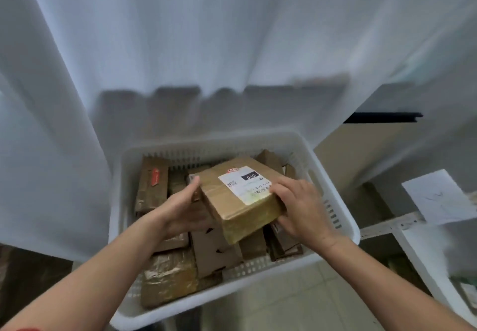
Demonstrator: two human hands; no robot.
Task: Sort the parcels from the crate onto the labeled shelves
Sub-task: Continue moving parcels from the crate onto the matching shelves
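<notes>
Well, there is a lot left to sort. The white crate [206, 139] is crowded with brown parcels [167, 276], some lying flat and some leaning on edge, so most of the job looks undone from here.

One parcel [232, 207] is in hand, tilted and held just above the middle of the crate, over the others. Its white label [242, 183] faces up and carries what reads as 010. The left hand [185, 209] holds it on the crate's left side, thumb up against the corner and fingers tucked beneath. The right hand [302, 209] grips the opposite end, fingers curled over the top edge and thumb on the near face. Both hands are closed on this one box.

I would judge this the pick-and-read step: the parcel is out of the pile but not yet on any shelf.

Behind the crate hangs a white curtain [180, 47], its hem just above the far rim, with brown shapes blurred under it. To the right of the crate is a pale shelf [387, 225] with a sheet of paper [438, 196] fixed at its edge; the writing is too faint to read. In front of the crate is tiled floor [296, 302]. The way to the shelf on the right looks open, though the curtain may hide whatever lies behind it.
</notes>
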